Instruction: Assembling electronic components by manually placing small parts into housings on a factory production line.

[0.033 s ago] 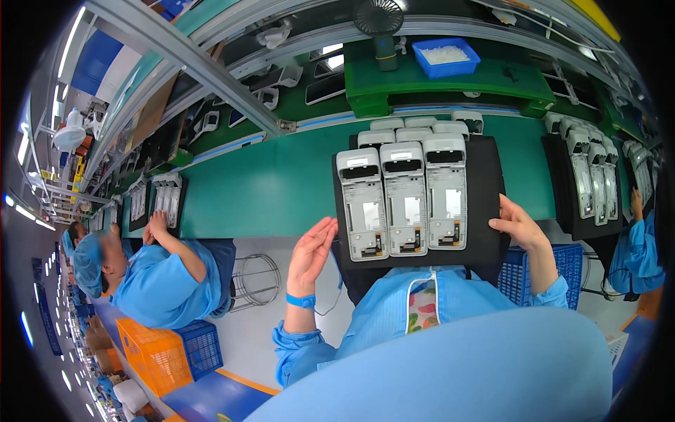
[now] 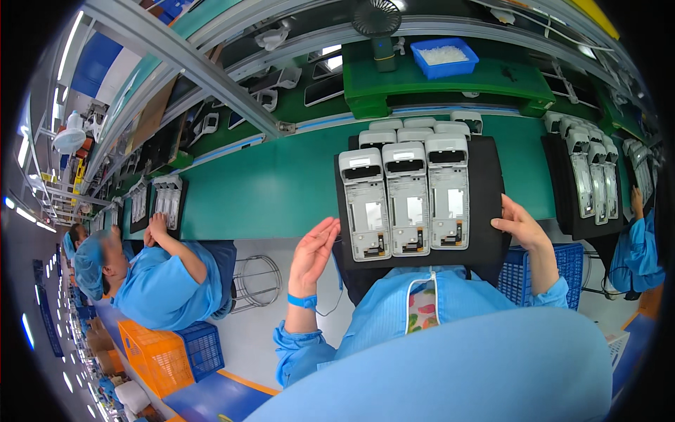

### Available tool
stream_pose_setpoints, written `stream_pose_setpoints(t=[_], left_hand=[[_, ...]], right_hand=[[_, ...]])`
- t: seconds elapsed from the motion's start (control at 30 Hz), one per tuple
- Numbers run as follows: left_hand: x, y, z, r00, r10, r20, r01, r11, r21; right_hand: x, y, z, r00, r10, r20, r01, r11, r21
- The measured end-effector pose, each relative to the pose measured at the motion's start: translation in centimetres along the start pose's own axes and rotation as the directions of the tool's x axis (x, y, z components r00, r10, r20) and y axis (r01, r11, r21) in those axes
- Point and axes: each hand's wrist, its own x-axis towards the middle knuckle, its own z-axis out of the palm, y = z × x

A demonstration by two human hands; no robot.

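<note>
A black flat board [image 2: 486, 176] is in front of me, partly over the bench edge. Three light grey plastic device housings [image 2: 408, 211] lie side by side on it, hollow insides up, each with a dark slot near its far end. Behind them sit several more grey housings [image 2: 420, 131]. At the board's right edge my right hand [image 2: 524, 224] grips it, thumb on top. My left hand [image 2: 314, 254], a blue band around its wrist, is beside the board's left edge, palm partly showing and fingers stretched. It holds nothing I can see; whether the fingertips touch the board is unclear.
A green bench [image 2: 260, 190] runs across. Beyond it, a green shelf [image 2: 450, 88] carries a small fan [image 2: 380, 32] and a blue tray [image 2: 445, 60] of small white pieces. Another loaded board [image 2: 583, 225] is at right. A co-worker [image 2: 165, 274] sits at left, near crates [image 2: 158, 359].
</note>
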Motion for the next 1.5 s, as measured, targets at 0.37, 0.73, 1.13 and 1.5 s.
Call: stream_pose_setpoints(t=[0.37, 0.73, 1.13, 1.5], left_hand=[[-2.2, -1.6, 2.2, 0.995, -0.076, -0.069, 0.075, 0.997, -0.003], [2.1, -2.9, 4.5, 0.996, -0.032, -0.089, 0.027, 0.998, -0.058], [4.6, -3.9, 6.3, 0.952, 0.217, -0.216, -0.258, 0.949, -0.182], [10.3, -2.7, 6.8, 0.953, 0.229, -0.196, -0.251, 0.963, -0.095]], right_hand=[[-2.9, 2.5, -0.8, 0.991, -0.042, -0.125, 0.044, 0.999, 0.011], [0.4, 6.0, 1.2, 0.688, -0.536, -0.49, 0.079, 0.726, -0.683], [1.5, 5.8, 1.4, 0.783, -0.254, -0.568, 0.267, 0.962, -0.061], [4.7, 4.1, 0.6, 0.777, -0.189, -0.601, 0.227, 0.974, -0.012]])
